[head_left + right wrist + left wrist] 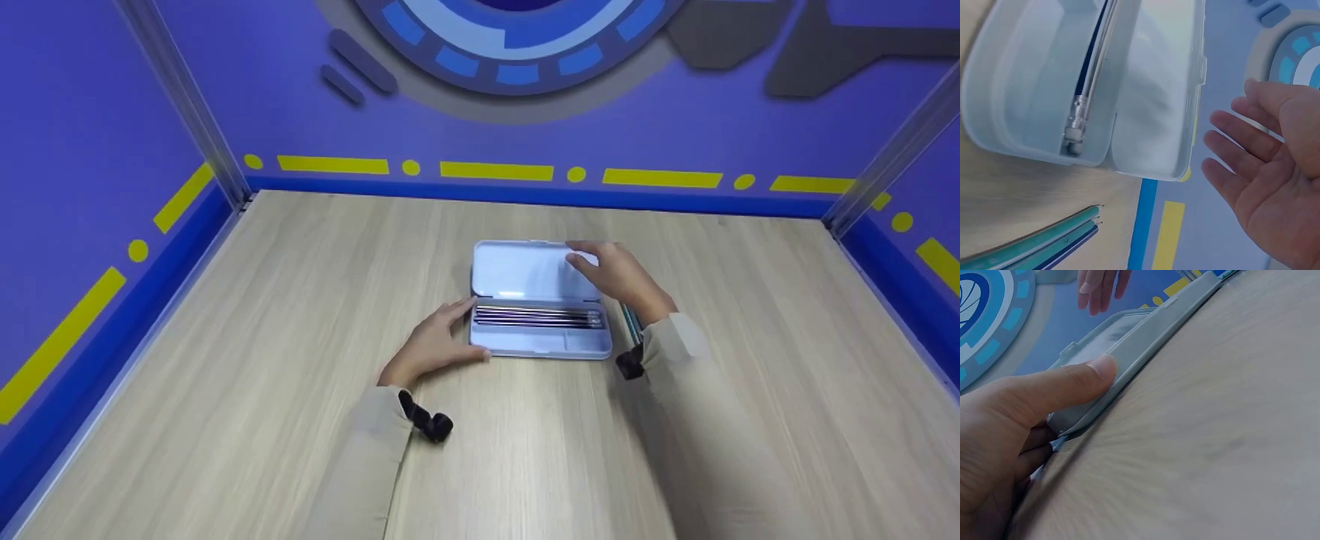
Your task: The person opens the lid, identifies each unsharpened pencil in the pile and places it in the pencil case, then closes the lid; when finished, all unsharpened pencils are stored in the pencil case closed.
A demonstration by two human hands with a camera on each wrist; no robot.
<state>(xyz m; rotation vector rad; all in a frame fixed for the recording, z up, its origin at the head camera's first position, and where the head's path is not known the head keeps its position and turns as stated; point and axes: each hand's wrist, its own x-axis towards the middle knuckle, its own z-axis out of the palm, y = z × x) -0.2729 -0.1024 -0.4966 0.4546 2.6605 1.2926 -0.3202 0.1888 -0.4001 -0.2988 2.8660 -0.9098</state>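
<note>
A pale plastic pencil case (517,341) lies on the table with its lid (525,270) raised at the back. Several pencils (536,316) fill its rear compartment, their eraser ends towards the right. At the case's left end my left hand (439,341) grips it, thumb (1092,377) on the front wall and fingers round the corner. My right hand (619,277) is by the lid's upper right corner; in the right wrist view its fingers (1241,140) are spread, apart from the lid, holding nothing.
Beside the case on the right, green and dark pencils (1067,242) lie on the wooden table (262,337), partly hidden by the right wrist in the head view. Blue panels (525,142) with yellow marks close off the back and both sides.
</note>
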